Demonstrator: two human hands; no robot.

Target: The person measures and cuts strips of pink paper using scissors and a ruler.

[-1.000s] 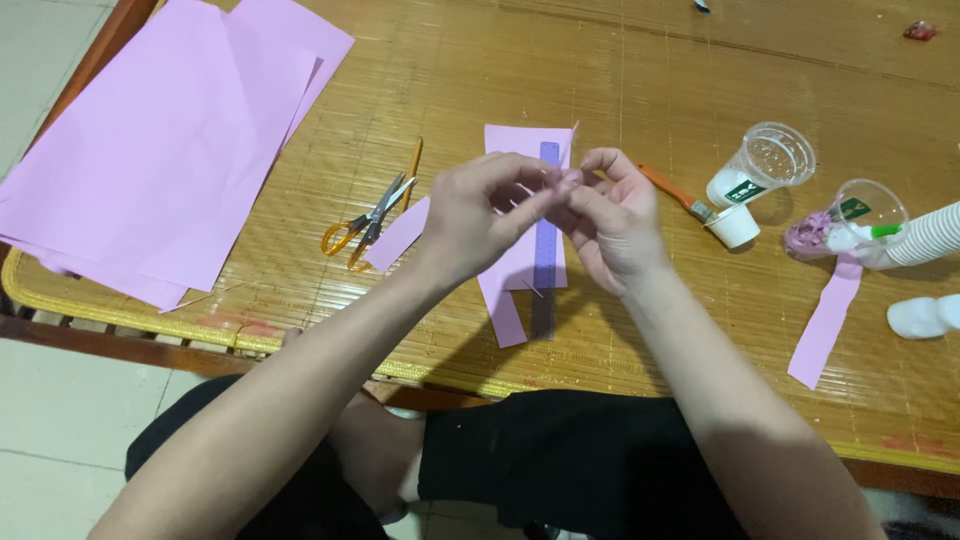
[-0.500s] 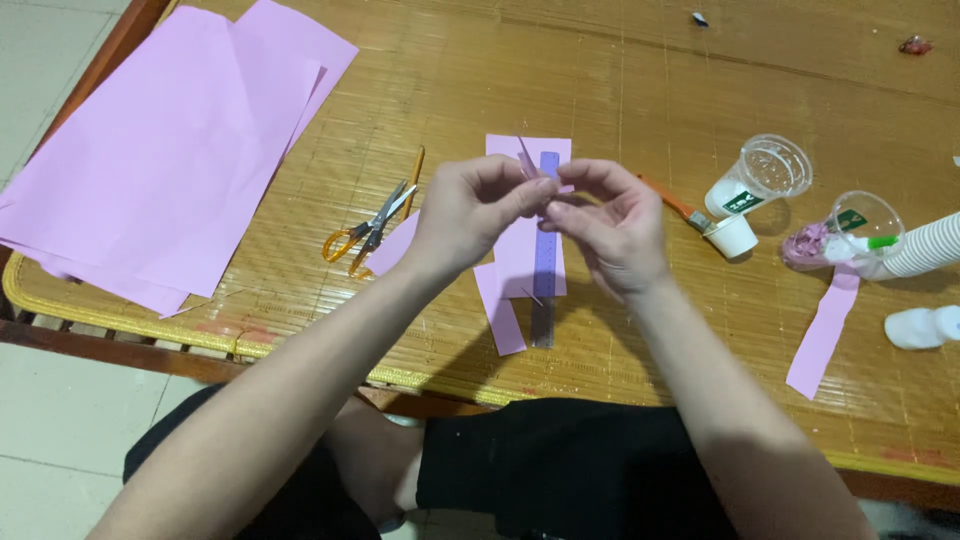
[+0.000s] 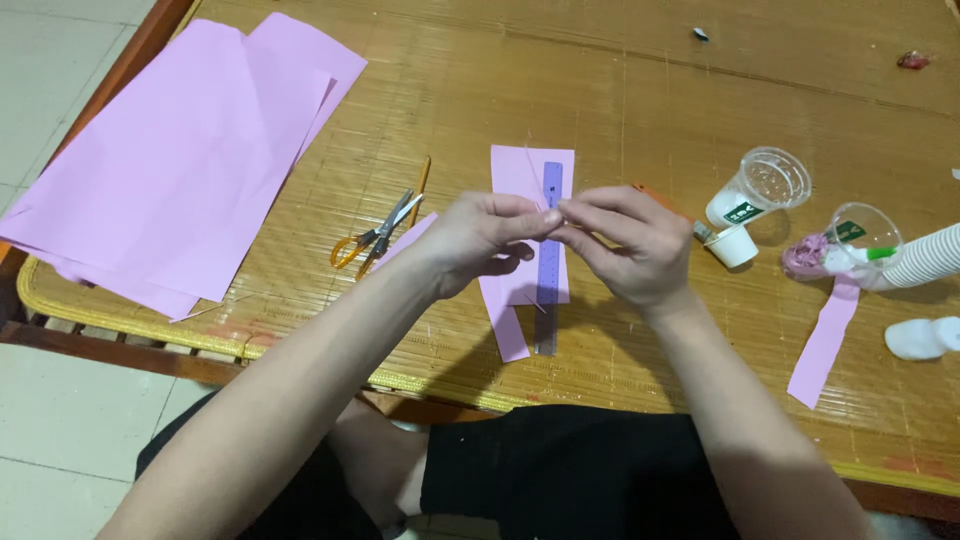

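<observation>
Thin pink paper sliver pinched above the purple ruler, curling up from the fingertips toward the ruler's far end. Left hand closed to a pinch, thumb and forefinger tips pressed together on the sliver, other fingers curled under. Right hand likewise nearly closed, fingertips meeting the left's right over the ruler; exact grip on the sliver too small to tell. Pink paper piece flat under the ruler, a narrower strip sticking out at its near end. Scissors with orange handles left of the ruler, pencil just beyond. Stack of pink sheets far left of it. Clear plastic cups right of the ruler, loose pink strip farther right.
</observation>
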